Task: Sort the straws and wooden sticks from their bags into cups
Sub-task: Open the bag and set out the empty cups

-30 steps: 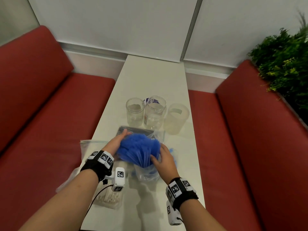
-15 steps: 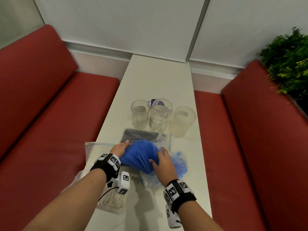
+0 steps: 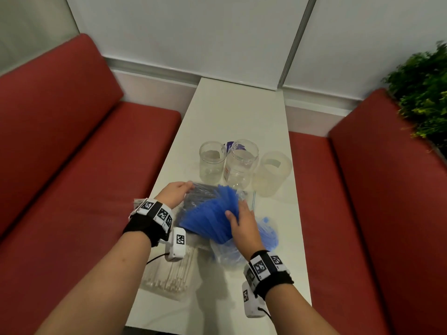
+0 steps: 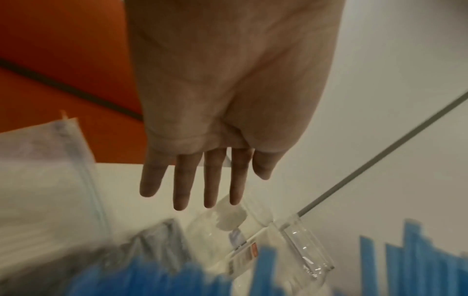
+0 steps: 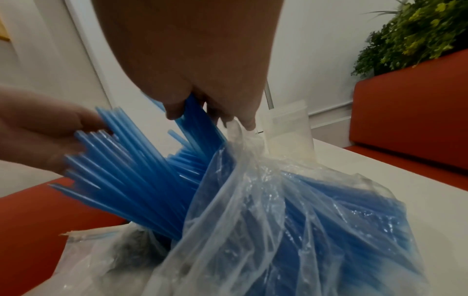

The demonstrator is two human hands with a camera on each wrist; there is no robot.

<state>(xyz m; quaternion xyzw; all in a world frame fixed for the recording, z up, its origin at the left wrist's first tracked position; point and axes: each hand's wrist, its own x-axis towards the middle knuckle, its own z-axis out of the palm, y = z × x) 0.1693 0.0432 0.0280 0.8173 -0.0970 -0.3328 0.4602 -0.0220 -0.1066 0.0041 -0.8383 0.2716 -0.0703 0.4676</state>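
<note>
A fan of blue straws (image 3: 208, 215) sticks out of a crumpled clear bag (image 3: 225, 258) at mid table. My right hand (image 3: 238, 215) grips the straws near the bag's mouth; in the right wrist view its fingers (image 5: 174, 112) pinch the straws (image 5: 131, 172) with the bag's edge (image 5: 238, 132). My left hand (image 3: 177, 192) is flat with straight fingers (image 4: 181, 190), resting by the straw tips over a bag of black straws (image 3: 199, 195). A clear bag of wooden sticks (image 3: 169, 274) lies under my left wrist. Three empty cups (image 3: 211, 160) (image 3: 240, 163) (image 3: 272, 172) stand behind.
The narrow white table (image 3: 239, 112) runs to the far wall between two red benches (image 3: 72, 165) (image 3: 377, 189). A green plant (image 3: 425, 93) sits behind the right bench. Bare tabletop lies beyond the cups.
My left hand has let go of the blue bundle and slid away left, fingers straightened. The straws have spread into a wider, flatter fan under my right hand.
</note>
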